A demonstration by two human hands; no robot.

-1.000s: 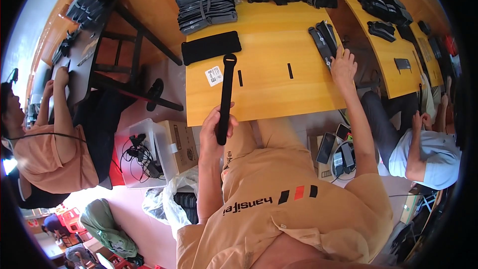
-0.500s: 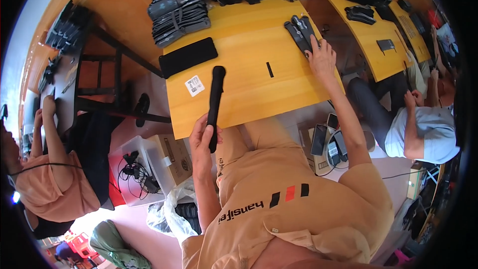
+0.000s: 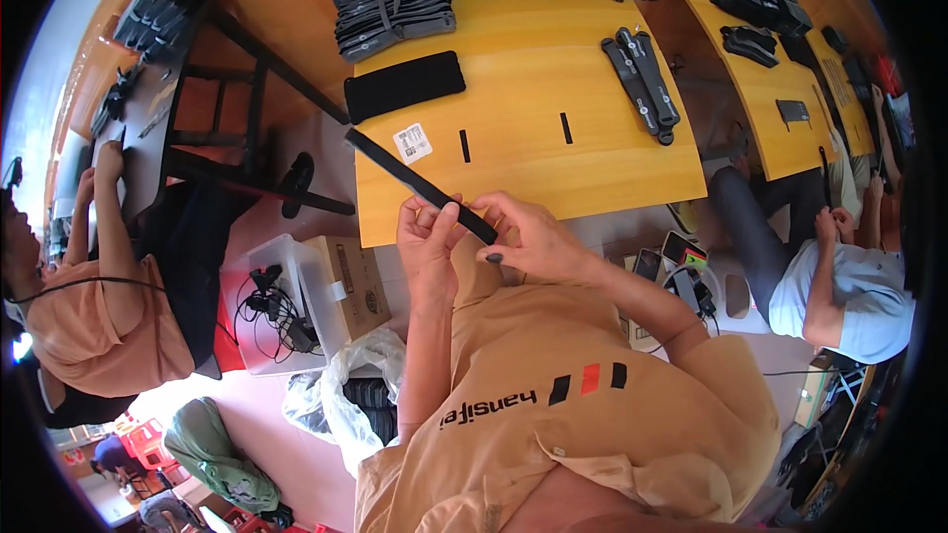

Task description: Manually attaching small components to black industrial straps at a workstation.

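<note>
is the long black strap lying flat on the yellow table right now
No, the long black strap is held up by the left hand and right hand at the yellow table edge.

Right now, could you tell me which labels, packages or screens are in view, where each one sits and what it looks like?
Small white square label: flat on the yellow wooden table, near its left front edge, with dark print.
Brown cardboard box: on the floor left of the person, beside a clear plastic bin of cables.
White crumpled plastic bag: on the floor below the box.
Small devices with dark screens: below the table's front edge.
</note>
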